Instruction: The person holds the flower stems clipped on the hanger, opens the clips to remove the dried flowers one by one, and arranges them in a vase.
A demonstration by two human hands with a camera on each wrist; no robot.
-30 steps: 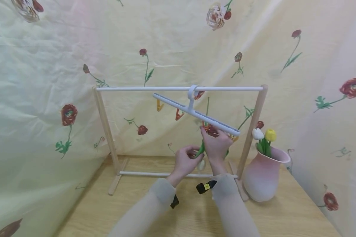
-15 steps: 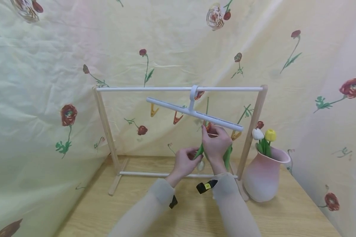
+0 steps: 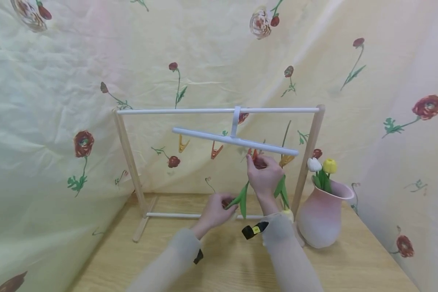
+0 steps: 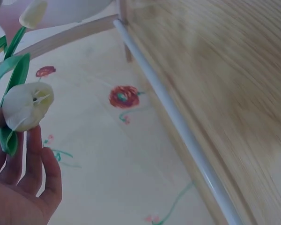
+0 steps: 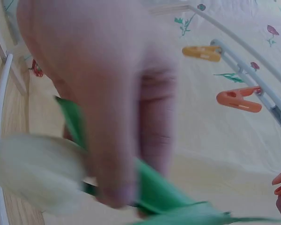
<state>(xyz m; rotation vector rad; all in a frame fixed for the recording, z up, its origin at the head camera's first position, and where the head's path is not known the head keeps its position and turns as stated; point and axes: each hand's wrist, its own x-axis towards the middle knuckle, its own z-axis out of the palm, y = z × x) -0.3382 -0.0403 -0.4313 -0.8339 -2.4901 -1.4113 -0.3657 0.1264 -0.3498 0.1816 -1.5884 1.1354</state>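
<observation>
In the head view my left hand (image 3: 216,211) holds a white tulip (image 4: 29,107) low under the hanger, its green leaves (image 3: 243,200) spreading right. The left wrist view shows thumb and fingers at the bloom. My right hand (image 3: 265,174) pinches an orange clip (image 3: 252,153) below the white hanger (image 3: 235,140); that grip also shows at the right wrist view's edge. The left hand looms large and blurred there, beside the tulip's flower (image 5: 40,173). A second pale tulip (image 3: 287,215) hangs head down from a yellow clip (image 3: 286,159) at the hanger's right end.
The hanger hooks over the top bar of a rack (image 3: 175,111) with wooden legs and a lower white bar. Another yellow clip (image 3: 183,143) and orange clip (image 3: 216,150) hang left. A pink-white vase (image 3: 321,219) with white and yellow tulips stands right on the wooden table (image 3: 138,267).
The hanger has levelled, its left end dropping and its right end rising. My left hand has moved left and slightly down. The second tulip has come into fuller view; my right hand stays nearly still.
</observation>
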